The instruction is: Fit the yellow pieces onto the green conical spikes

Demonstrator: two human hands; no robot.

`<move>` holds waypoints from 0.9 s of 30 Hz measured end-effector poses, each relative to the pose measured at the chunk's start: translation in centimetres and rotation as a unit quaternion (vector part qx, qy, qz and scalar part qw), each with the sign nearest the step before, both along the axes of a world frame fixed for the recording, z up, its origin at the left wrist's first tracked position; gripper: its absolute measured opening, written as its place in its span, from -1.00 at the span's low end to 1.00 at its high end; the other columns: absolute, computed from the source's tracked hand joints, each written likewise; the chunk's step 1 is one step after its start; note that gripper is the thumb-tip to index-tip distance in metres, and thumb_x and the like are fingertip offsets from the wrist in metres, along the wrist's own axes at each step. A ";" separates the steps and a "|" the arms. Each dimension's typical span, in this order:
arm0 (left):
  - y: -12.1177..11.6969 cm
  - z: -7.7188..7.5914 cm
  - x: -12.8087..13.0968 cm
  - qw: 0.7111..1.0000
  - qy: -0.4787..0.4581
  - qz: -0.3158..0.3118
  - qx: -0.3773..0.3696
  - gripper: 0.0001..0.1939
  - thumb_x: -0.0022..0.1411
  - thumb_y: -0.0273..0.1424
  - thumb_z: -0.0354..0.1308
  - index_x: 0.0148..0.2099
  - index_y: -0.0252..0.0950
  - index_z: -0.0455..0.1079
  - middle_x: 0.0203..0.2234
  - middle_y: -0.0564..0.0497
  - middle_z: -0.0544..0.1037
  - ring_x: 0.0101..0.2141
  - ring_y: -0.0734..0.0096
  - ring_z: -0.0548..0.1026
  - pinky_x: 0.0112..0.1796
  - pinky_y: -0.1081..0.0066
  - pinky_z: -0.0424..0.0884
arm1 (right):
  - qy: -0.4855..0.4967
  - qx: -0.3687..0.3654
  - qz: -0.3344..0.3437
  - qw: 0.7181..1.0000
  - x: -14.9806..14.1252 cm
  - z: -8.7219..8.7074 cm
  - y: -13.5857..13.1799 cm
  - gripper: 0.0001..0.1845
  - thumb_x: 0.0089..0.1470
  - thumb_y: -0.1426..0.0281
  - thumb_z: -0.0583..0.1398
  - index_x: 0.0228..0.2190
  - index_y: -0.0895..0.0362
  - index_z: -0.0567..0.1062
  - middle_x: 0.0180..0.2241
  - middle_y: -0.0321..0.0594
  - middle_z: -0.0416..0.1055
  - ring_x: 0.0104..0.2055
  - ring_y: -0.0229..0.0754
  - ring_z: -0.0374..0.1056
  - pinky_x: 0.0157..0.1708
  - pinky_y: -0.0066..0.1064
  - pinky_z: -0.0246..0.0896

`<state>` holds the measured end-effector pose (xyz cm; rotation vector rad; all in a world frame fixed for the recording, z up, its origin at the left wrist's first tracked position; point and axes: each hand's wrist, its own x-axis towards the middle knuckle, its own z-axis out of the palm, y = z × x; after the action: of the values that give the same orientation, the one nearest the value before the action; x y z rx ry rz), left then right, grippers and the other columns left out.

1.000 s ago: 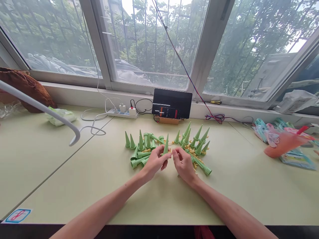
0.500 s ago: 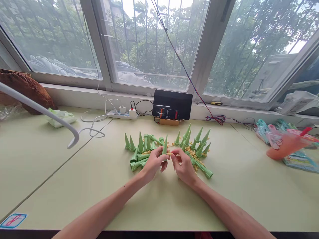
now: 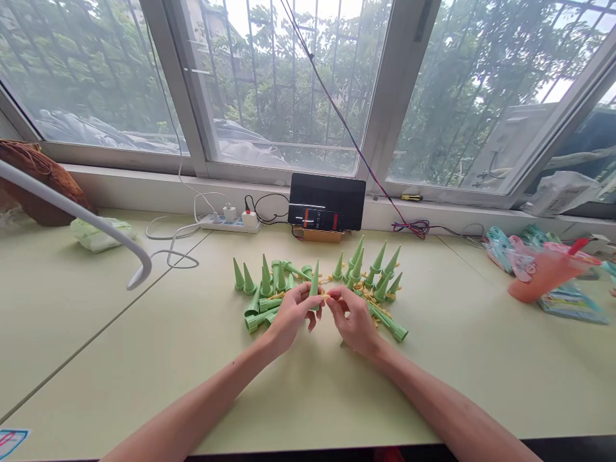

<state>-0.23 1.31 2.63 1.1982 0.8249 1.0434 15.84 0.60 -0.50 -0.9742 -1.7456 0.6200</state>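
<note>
My left hand [image 3: 294,313] is closed round a green plastic spike [image 3: 314,280], its pointed tip upward. The fingers of my right hand [image 3: 355,319] pinch a small yellow piece [image 3: 325,297] at the side of that spike; whether it is seated in the spike I cannot tell. Left of my hands several green spikes [image 3: 248,278] stand upright, with hollow green tubes [image 3: 258,319] lying before them. On the right more upright spikes [image 3: 357,265] stand around a scatter of small yellow pieces [image 3: 370,297], and a green tube [image 3: 393,327] lies near my right hand.
Behind the pile a phone [image 3: 323,220] leans on a black tablet [image 3: 337,192]. A power strip [image 3: 226,223] with white cables is at the back left. A curved white bar [image 3: 86,215] crosses the left side. An orange cup [image 3: 541,276] stands tilted in view at the right.
The view has shifted slightly to the right. Both hands keep their hold, the left on the spike and the right on the yellow piece, with little visible movement.
</note>
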 end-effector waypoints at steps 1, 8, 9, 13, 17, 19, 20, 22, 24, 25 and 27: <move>0.0 0.0 0.0 1.000 -0.003 0.000 0.001 -0.76 0.11 -0.25 0.28 -0.28 -0.32 0.41 -0.48 0.06 0.36 -0.52 0.52 0.33 -0.67 0.56 0.22 | 0.000 0.004 0.001 1.000 0.0 0.0 0.0 -0.77 0.33 0.25 0.06 -0.28 0.12 0.41 -0.41 -0.25 0.44 -0.50 -0.27 0.32 -0.50 -0.45 0.15; -0.1 0.3 0.0 1.000 0.003 -0.009 0.017 -0.75 0.10 -0.28 0.29 -0.25 -0.34 0.41 -0.45 0.03 0.41 -0.51 0.50 0.36 -0.67 0.55 0.26 | -0.010 0.034 -0.004 0.999 0.4 -0.2 0.2 -0.77 0.32 0.27 0.07 -0.30 0.13 0.42 -0.42 -0.23 0.44 -0.48 -0.25 0.33 -0.48 -0.44 0.20; -0.2 0.3 0.0 1.000 0.007 -0.009 0.022 -0.74 0.10 -0.28 0.29 -0.23 -0.35 0.41 -0.45 0.03 0.41 -0.51 0.49 0.37 -0.66 0.55 0.27 | -0.011 0.039 -0.004 0.999 0.5 -0.2 0.2 -0.77 0.32 0.27 0.07 -0.30 0.13 0.42 -0.42 -0.24 0.44 -0.48 -0.26 0.32 -0.48 -0.44 0.20; -0.3 0.4 0.0 0.999 0.021 -0.007 0.041 -0.71 0.12 -0.26 0.29 -0.18 -0.35 0.41 -0.46 0.04 0.41 -0.49 0.48 0.38 -0.65 0.55 0.30 | -0.012 0.051 0.002 0.999 0.6 0.0 0.2 -0.79 0.32 0.30 0.07 -0.31 0.13 0.41 -0.43 -0.26 0.40 -0.50 -0.28 0.27 -0.48 -0.44 0.19; -0.3 0.4 0.1 0.997 0.032 -0.004 0.071 -0.69 0.13 -0.23 0.29 -0.19 -0.34 0.41 -0.44 0.03 0.42 -0.46 0.47 0.37 -0.66 0.54 0.31 | -0.016 0.053 0.009 0.998 0.7 0.4 0.2 -0.79 0.31 0.30 0.06 -0.33 0.12 0.40 -0.45 -0.27 0.37 -0.51 -0.28 0.23 -0.47 -0.44 0.18; -0.3 0.4 0.2 0.996 0.038 -0.002 0.085 -0.68 0.13 -0.21 0.30 -0.19 -0.34 0.40 -0.44 0.03 0.41 -0.46 0.47 0.37 -0.66 0.55 0.31 | -0.015 0.047 0.010 0.999 0.8 0.5 0.2 -0.78 0.31 0.29 0.07 -0.34 0.12 0.39 -0.46 -0.28 0.36 -0.51 -0.28 0.22 -0.47 -0.44 0.18; -0.4 0.4 0.2 0.995 0.041 -0.001 0.091 -0.68 0.13 -0.21 0.29 -0.19 -0.34 0.40 -0.44 0.03 0.40 -0.45 0.47 0.37 -0.66 0.55 0.32 | -0.016 0.041 0.010 0.999 0.8 0.5 0.2 -0.78 0.31 0.29 0.07 -0.35 0.12 0.39 -0.47 -0.28 0.34 -0.52 -0.28 0.21 -0.48 -0.45 0.17; -0.4 0.3 0.3 0.993 0.048 0.000 0.107 -0.69 0.14 -0.21 0.28 -0.19 -0.34 0.39 -0.43 0.03 0.39 -0.44 0.46 0.38 -0.67 0.55 0.33 | -0.015 0.020 0.012 1.000 0.9 0.5 0.1 -0.77 0.31 0.27 0.07 -0.35 0.11 0.39 -0.51 -0.31 0.32 -0.55 -0.30 0.18 -0.52 -0.46 0.13; -0.3 0.1 0.3 0.991 0.052 0.000 0.124 -0.71 0.16 -0.22 0.26 -0.19 -0.33 0.38 -0.42 0.03 0.39 -0.43 0.45 0.39 -0.66 0.56 0.34 | -0.013 0.002 0.017 1.000 0.9 0.5 0.1 -0.76 0.31 0.25 0.07 -0.35 0.11 0.38 -0.54 -0.33 0.30 -0.57 -0.31 0.16 -0.55 -0.47 0.10; -0.3 0.0 0.3 0.990 0.054 -0.001 0.132 -0.71 0.17 -0.23 0.26 -0.18 -0.33 0.38 -0.42 0.03 0.40 -0.43 0.45 0.40 -0.66 0.56 0.35 | -0.012 -0.004 0.019 1.000 0.9 0.6 0.0 -0.75 0.31 0.25 0.06 -0.36 0.11 0.38 -0.56 -0.34 0.29 -0.58 -0.31 0.16 -0.55 -0.47 0.09; -0.2 -0.2 0.3 0.988 0.056 -0.004 0.146 -0.73 0.19 -0.24 0.24 -0.17 -0.32 0.38 -0.41 0.03 0.40 -0.42 0.45 0.40 -0.66 0.57 0.36 | -0.011 -0.014 0.024 1.000 0.9 0.7 0.0 -0.73 0.32 0.24 0.06 -0.38 0.11 0.38 -0.59 -0.36 0.26 -0.60 -0.31 0.14 -0.55 -0.47 0.09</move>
<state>0.08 1.15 2.44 1.5175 0.7699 1.1252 16.72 0.56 0.17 -0.9643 -1.7869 0.6679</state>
